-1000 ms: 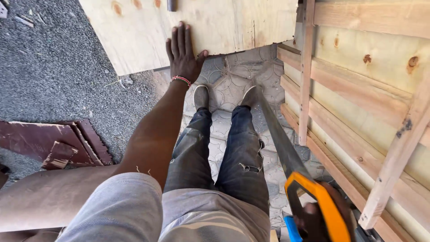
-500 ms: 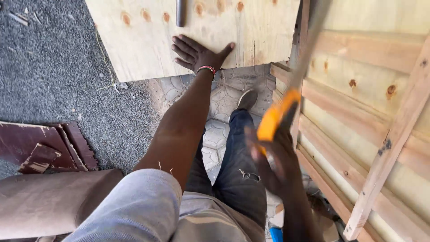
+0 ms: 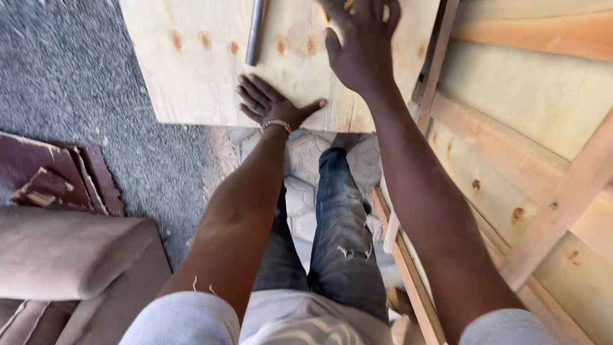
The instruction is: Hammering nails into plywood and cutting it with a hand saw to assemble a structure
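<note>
Here, the left hand (image 3: 271, 105) lies flat, fingers spread, pressing the near edge of a plywood sheet (image 3: 191, 70). The right hand (image 3: 361, 41) reaches farther over the sheet, gripping an orange-handled tool, mostly hidden. A metal pipe (image 3: 256, 32) rests nearby.

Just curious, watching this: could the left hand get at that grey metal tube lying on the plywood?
Probably yes. The left hand lies flat on the plywood sheet, just below the tube, with only bare wood between them. The right hand is off to the side.
</note>
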